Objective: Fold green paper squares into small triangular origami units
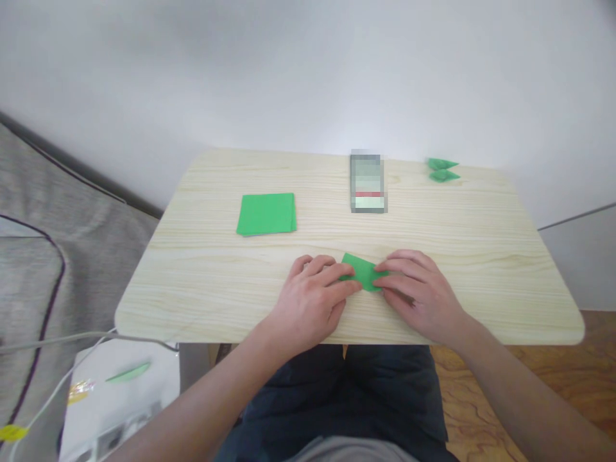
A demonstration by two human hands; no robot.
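Observation:
A small piece of green paper (362,269), seemingly folded, lies on the table near its front edge, between my two hands. My left hand (315,292) holds its left side, with the index and middle fingertips pressed on it and the thumb tucked lower. On the opposite side, my right hand (423,292) has its fingertips on the paper's right edge, the thumb close below them. Fingers cover both ends of the paper, so its full outline is hidden.
A stack of green paper sheets (266,214) lies left of centre on the wooden table (192,276). Behind my hands is a blurred-out phone (368,182). Two pointed green folded paper pieces (443,169) rest at the back right. Cables (91,335) run past the left edge.

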